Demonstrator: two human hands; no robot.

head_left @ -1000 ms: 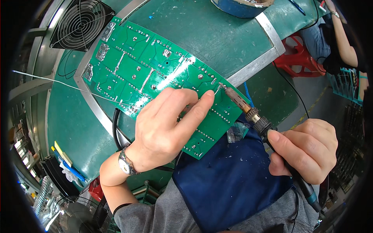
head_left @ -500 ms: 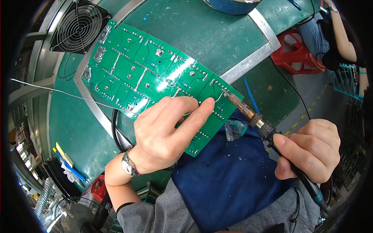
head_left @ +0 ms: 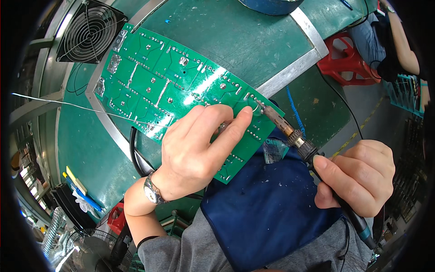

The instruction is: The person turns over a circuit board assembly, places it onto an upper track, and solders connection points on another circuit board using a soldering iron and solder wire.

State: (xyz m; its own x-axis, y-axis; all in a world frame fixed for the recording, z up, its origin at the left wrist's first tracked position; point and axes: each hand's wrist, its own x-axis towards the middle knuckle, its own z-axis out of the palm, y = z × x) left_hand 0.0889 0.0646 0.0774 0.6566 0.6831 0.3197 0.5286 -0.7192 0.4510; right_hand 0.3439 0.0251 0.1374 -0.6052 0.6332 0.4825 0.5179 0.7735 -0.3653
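Observation:
A large green circuit board (head_left: 149, 97) lies solder side up, reaching from the table past its near edge. Over its right part is my left hand (head_left: 195, 140), closed on a thin solder wire (head_left: 90, 109). The wire's long tail runs out to the left, and its short end curves up past my fingertips. In my right hand (head_left: 358, 177) is a soldering iron (head_left: 297, 138), gripped by its black handle. Its tip meets the board's right end, close by the wire's end; whether the two touch I cannot tell.
A black fan (head_left: 92, 35) with a wire guard stands at the far left. A blue round container (head_left: 271, 6) is at the far edge. Metal strips (head_left: 294, 68) border the green table. Right of it are a red stool (head_left: 342, 61) and another person's arm (head_left: 403, 43).
The iron's tip has moved slightly up and left along the board. My left hand has shifted a little up and right, bringing the wire's end along.

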